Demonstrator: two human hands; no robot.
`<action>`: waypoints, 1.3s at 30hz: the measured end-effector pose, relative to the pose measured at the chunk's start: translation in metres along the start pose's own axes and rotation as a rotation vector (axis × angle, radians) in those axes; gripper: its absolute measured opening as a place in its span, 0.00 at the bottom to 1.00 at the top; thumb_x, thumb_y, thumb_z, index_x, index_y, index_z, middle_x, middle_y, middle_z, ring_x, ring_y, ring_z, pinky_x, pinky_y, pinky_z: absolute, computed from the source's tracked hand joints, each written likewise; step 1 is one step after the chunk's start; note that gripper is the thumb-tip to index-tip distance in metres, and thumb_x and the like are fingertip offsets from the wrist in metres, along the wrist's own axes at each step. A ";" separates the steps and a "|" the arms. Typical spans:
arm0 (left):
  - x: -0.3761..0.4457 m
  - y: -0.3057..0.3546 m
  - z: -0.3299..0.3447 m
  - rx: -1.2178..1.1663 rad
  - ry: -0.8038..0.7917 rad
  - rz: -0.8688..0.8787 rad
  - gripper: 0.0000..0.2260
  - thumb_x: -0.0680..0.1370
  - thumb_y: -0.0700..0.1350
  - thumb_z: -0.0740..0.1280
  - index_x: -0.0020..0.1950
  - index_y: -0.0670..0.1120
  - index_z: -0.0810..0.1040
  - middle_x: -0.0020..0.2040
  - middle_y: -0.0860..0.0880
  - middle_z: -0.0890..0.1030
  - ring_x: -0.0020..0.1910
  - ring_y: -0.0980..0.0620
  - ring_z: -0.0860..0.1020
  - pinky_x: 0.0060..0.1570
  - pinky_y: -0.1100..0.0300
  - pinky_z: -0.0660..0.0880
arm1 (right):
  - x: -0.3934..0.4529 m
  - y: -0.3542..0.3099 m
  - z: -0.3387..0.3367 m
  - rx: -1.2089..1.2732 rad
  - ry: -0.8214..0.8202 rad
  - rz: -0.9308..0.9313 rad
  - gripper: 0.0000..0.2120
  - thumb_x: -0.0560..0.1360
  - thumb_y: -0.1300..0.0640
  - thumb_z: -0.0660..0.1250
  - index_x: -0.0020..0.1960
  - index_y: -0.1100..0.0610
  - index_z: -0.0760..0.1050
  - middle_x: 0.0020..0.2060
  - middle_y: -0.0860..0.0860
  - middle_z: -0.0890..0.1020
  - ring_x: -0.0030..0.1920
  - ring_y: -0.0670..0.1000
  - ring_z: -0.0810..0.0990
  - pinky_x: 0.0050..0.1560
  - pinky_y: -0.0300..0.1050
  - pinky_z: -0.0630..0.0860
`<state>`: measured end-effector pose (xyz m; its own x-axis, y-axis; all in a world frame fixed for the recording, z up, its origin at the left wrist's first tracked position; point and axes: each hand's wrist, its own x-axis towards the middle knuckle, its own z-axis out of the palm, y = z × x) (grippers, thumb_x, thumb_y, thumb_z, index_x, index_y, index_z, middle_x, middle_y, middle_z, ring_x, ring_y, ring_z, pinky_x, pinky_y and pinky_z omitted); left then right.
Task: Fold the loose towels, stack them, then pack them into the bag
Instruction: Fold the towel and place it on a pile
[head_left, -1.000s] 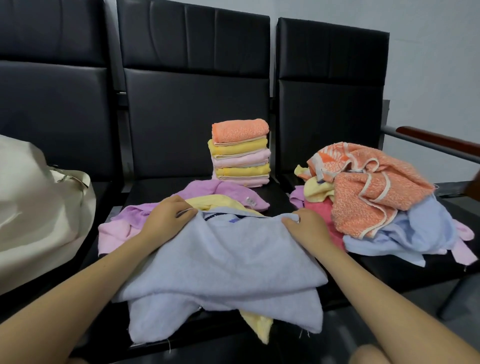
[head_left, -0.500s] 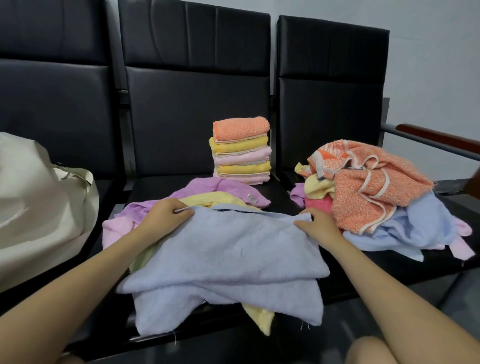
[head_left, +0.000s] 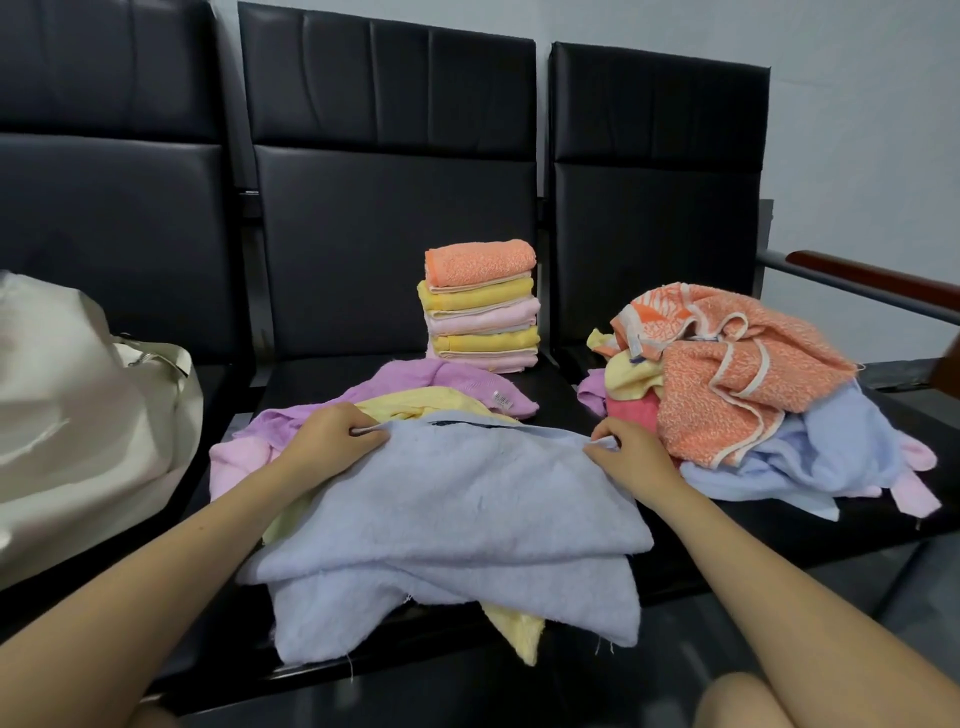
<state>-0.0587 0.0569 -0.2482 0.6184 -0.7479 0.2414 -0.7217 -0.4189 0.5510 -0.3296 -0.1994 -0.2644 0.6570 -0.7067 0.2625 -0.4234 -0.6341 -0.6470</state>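
A light blue towel (head_left: 457, 519) lies folded over on the middle seat, its lower layer hanging past the seat's front edge. My left hand (head_left: 332, 436) pinches its far left corner and my right hand (head_left: 628, 457) pinches its far right corner. Under it lie a yellow towel (head_left: 415, 408) and a purple towel (head_left: 415, 379). A stack of folded towels (head_left: 480, 306), orange on top, stands at the back of the same seat. A loose pile of towels (head_left: 737, 384) covers the right seat. The cream bag (head_left: 78, 415) sits on the left seat.
Three black chairs stand in a row, their backrests (head_left: 389, 182) rising behind the towels. A wooden armrest (head_left: 872, 280) runs along the right end. The floor (head_left: 883, 597) shows at the lower right, and my knee (head_left: 779, 701) is at the bottom edge.
Both hands have drawn the blue towel's far edge outward and straighter; my right hand shifted right toward the loose pile. The top layer now lies flatter.
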 end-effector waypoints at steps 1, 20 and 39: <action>0.000 -0.002 0.000 -0.007 -0.017 0.024 0.16 0.78 0.47 0.67 0.37 0.36 0.78 0.37 0.40 0.80 0.35 0.48 0.74 0.38 0.54 0.68 | 0.000 0.000 0.000 0.024 -0.026 0.013 0.05 0.75 0.58 0.68 0.41 0.53 0.80 0.38 0.48 0.81 0.41 0.50 0.78 0.43 0.47 0.73; -0.006 0.122 -0.165 -0.142 0.646 0.219 0.15 0.80 0.41 0.64 0.67 0.40 0.76 0.61 0.41 0.79 0.61 0.45 0.75 0.57 0.59 0.67 | 0.016 -0.171 -0.140 -0.303 0.268 -0.294 0.10 0.78 0.62 0.60 0.47 0.67 0.78 0.45 0.61 0.75 0.46 0.61 0.74 0.43 0.50 0.67; -0.062 0.183 -0.290 -0.728 0.622 0.089 0.07 0.78 0.50 0.60 0.46 0.48 0.73 0.46 0.50 0.74 0.46 0.52 0.71 0.47 0.57 0.69 | -0.014 -0.305 -0.219 0.626 0.387 -0.166 0.13 0.76 0.55 0.63 0.34 0.53 0.65 0.34 0.52 0.69 0.39 0.50 0.67 0.39 0.43 0.64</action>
<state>-0.1390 0.1756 0.0698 0.7764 -0.2666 0.5710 -0.5331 0.2054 0.8207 -0.3466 -0.0649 0.0861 0.3659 -0.7506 0.5502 0.1716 -0.5266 -0.8326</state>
